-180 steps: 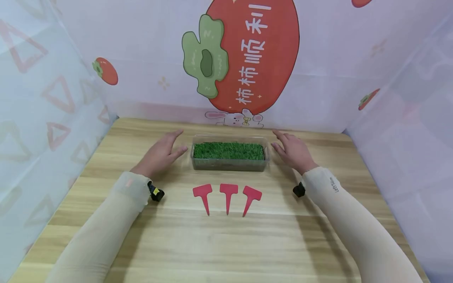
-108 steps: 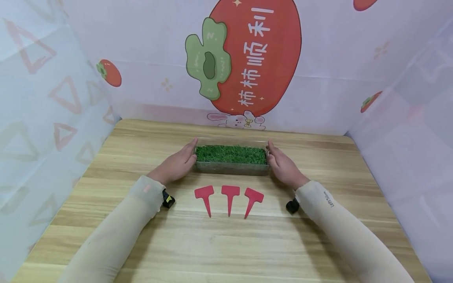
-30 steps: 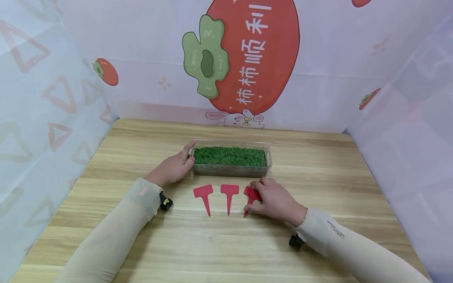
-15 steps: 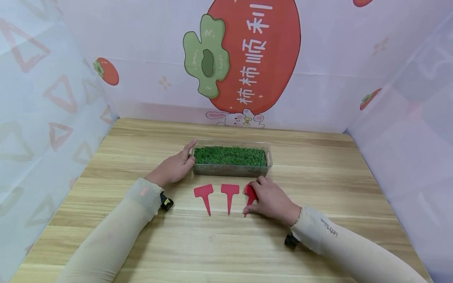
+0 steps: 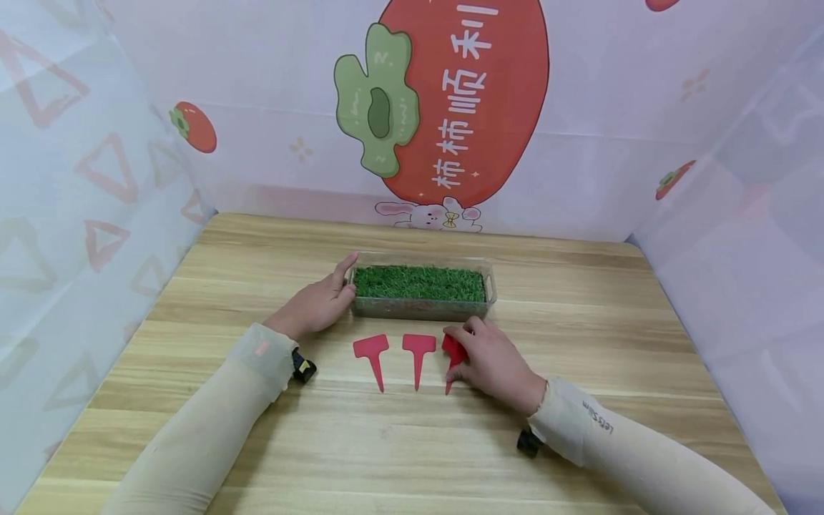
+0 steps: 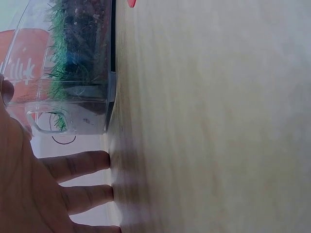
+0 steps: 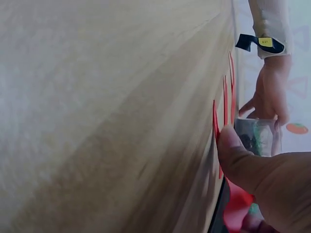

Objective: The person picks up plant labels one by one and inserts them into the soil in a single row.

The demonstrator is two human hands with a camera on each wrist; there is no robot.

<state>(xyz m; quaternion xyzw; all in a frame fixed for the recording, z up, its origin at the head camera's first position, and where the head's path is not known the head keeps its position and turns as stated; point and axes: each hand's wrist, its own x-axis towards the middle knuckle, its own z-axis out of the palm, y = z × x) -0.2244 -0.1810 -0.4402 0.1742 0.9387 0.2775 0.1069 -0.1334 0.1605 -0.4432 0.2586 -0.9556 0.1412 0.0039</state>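
Observation:
A clear plastic box with artificial grass stands toward the back of the table. My left hand rests at its left end, thumb and index finger against the wall; in the left wrist view the other fingers extend straight, tips on the tabletop. In front of the box, my right hand pinches the rightmost red T-shaped plant label between thumb and fingers. Its head appears tipped up in the right wrist view. Two matching labels, the middle one and the left one, lie flat beside it.
The wooden table is backed by a printed cloth wall, with more cloth on both sides. Each wrist carries a small black camera, the left one and the right one.
Both hands first stood apart from the box, then held its ends. The right hand left it for the rightmost label, now slightly shifted and tilted in its grasp. The left hand stayed at the box.

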